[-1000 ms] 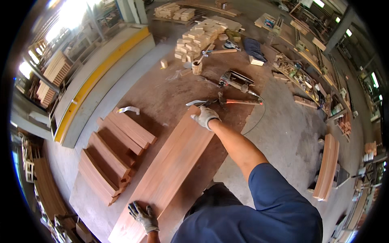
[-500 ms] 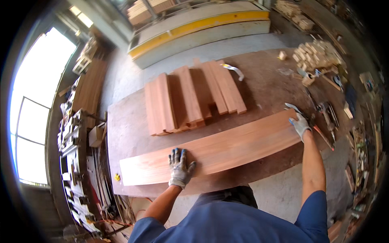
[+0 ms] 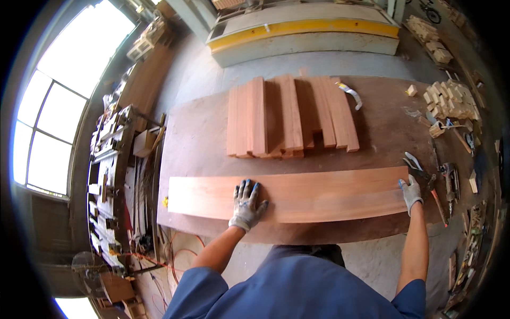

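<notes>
While my gloved left hand [image 3: 247, 204] lies flat, fingers spread, on the long smooth reddish plank [image 3: 297, 194], my right hand [image 3: 410, 193] grips its end.

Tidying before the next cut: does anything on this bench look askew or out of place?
Mostly orderly. The stacked short boards have uneven front ends and gaps. The long plank lies flat under the left hand, right hand at its end. Small offcut blocks are heaped loosely at the right.

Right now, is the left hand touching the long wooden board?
Touching. The head view shows the gloved left hand lying flat, fingers spread, on top of the long board, with no gap between them.
</notes>
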Tool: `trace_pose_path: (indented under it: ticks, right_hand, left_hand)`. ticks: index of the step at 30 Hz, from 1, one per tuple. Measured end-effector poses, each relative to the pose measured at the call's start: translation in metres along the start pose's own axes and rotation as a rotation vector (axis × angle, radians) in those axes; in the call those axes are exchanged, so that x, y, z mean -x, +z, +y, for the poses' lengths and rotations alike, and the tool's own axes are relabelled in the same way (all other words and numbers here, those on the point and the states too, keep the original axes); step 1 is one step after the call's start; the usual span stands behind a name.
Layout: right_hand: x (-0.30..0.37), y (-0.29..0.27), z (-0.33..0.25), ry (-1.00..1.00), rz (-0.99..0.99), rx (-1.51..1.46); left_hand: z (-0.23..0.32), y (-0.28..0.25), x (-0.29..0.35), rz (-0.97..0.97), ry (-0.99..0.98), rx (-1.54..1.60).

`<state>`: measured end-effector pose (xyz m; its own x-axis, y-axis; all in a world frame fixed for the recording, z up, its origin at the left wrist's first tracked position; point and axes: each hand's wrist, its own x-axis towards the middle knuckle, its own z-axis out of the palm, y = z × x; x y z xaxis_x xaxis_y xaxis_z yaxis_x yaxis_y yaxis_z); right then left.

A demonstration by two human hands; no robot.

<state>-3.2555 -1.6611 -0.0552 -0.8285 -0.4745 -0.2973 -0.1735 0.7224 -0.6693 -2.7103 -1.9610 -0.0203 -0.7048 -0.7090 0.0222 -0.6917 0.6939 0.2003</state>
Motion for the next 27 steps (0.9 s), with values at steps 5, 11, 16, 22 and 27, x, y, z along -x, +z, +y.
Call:
trace_pose_path:
  ticks: [5, 11, 16, 22, 27]
  right_hand:
    - [-0.006, 0.005, 0.016, -0.026, -0.123, -0.122]
    - [0.016, 0.015, -0.012, 0.129, 0.043, 0.282]
    - [0.081, 0.059, -0.054, -0.076, 0.231, 0.988]
    - [0.162, 0.145, -0.076, -0.558, 0.194, 0.827]
    - [0.229, 0.185, -0.122, -0.682, 0.060, 0.769]
  left_hand:
    - [-0.003, -0.003, -0.001, -0.009, -0.027, 0.025]
    - [-0.006, -0.005, 0.000, 0.000, -0.051, 0.049]
    - [-0.006, -0.008, 0.000, 0.040, -0.032, 0.084]
    - [-0.010, -0.004, 0.004, 0.076, -0.031, 0.109]
    - [-0.011, -0.003, 0.003, 0.069, -0.022, 0.129]
